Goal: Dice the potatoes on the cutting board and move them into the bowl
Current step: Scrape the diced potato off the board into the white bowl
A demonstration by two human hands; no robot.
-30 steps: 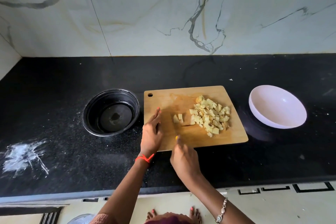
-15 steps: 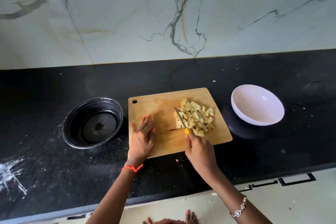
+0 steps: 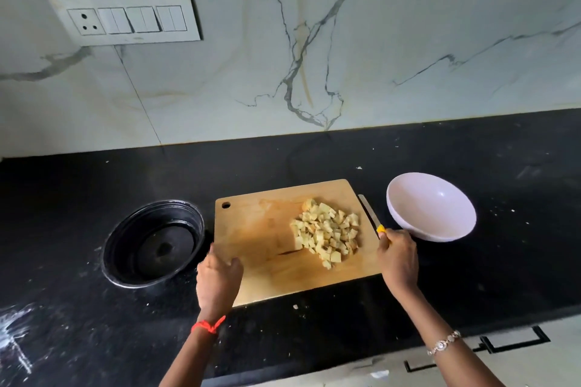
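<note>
A heap of diced potato pieces (image 3: pixel 327 232) lies on the right half of the wooden cutting board (image 3: pixel 261 229). The white bowl (image 3: pixel 431 207) stands empty just right of the board. My right hand (image 3: pixel 398 258) grips the yellow handle of a knife (image 3: pixel 371 214), whose blade lies between the board's right edge and the bowl. At the board's near left corner, my left hand (image 3: pixel 217 280) has its fingers curled over the edge; whether it grips the board is unclear.
A round black recessed basin (image 3: pixel 154 242) sits in the black countertop (image 3: pixel 503 276) left of the board. White powder smears (image 3: pixel 15 339) mark the counter's far left. Small scraps lie near the front edge. A marble wall with a switch panel (image 3: pixel 125 20) stands behind.
The knife pushed the loose cubes right into the heap, then my right hand carried it off the board toward the bowl. My left hand slid from flat on the board to its left corner.
</note>
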